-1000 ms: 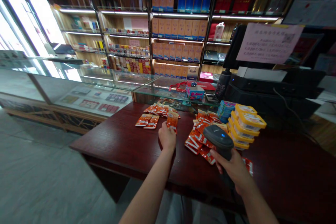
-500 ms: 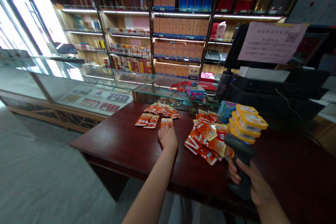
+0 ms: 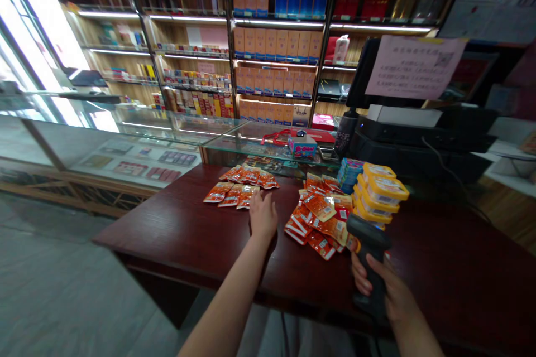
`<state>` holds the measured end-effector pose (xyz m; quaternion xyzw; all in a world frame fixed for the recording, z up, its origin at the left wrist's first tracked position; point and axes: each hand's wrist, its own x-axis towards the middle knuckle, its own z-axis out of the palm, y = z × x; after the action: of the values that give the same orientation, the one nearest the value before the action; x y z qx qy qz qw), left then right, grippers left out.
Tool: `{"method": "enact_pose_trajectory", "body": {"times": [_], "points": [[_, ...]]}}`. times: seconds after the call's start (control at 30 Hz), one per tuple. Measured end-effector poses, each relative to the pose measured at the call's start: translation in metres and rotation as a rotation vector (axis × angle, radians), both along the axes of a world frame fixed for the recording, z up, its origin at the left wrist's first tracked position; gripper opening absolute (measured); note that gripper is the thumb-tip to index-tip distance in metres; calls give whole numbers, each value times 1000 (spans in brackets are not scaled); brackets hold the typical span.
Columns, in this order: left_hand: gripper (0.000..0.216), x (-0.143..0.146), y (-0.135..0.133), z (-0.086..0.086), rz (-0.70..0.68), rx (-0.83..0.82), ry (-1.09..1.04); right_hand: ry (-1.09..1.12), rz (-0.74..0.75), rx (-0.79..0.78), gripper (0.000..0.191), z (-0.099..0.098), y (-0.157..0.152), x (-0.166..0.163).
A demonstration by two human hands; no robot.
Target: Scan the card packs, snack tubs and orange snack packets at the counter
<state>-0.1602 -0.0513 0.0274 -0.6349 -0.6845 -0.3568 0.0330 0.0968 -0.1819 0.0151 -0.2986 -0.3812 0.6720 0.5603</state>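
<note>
My left hand (image 3: pixel 263 216) is over the dark wooden desk (image 3: pixel 184 234), fingers extended and slightly apart. Its fingertips are just right of an orange snack packet (image 3: pixel 246 197), the right end of a short front row. Behind that row lies a group of similar packets (image 3: pixel 251 175), overlapping one another. My right hand (image 3: pixel 374 281) is wrapped round the handle of a black barcode scanner (image 3: pixel 368 234), whose head points left and forward. Between my hands spreads a loose heap of orange packets (image 3: pixel 312 217), partly hidden by the scanner's head.
Yellow-lidded tubs (image 3: pixel 383 189) are stacked behind the scanner, beside a pile of small blue packs (image 3: pixel 350 174). A small colourful box (image 3: pixel 302 147) sits on the glass counter (image 3: pixel 226 136). A monitor with a pink notice (image 3: pixel 414 67) stands at the right.
My left hand has let go of an orange packet, which now lies at the front row's right end. The scanner stays in my right hand. The whole view has shifted slightly.
</note>
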Motion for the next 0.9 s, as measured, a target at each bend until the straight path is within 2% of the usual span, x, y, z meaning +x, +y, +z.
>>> {"method": "enact_pose_trajectory", "body": {"times": [0.2,0.43,0.53,0.67,0.83,0.9], "points": [[25,32,7,20,-421,-35,42,1,-14,-25,29,2,2,-1],[44,72,41,41,-818,-100,221,-13,-20,-29,32,3,2,-2],[52,79,51,42,-854,-168,218,-10,-20,-25,31,3,3,-2],[60,78,53,46,-817,-207,207,-22,-30,-20,33,4,3,-2],[26,57,47,61,-725,-189,102,-34,-44,-32,35,4,3,-2],[21,44,43,59,-688,-146,-17,-23,-52,-41,36,2,4,-2]]}}
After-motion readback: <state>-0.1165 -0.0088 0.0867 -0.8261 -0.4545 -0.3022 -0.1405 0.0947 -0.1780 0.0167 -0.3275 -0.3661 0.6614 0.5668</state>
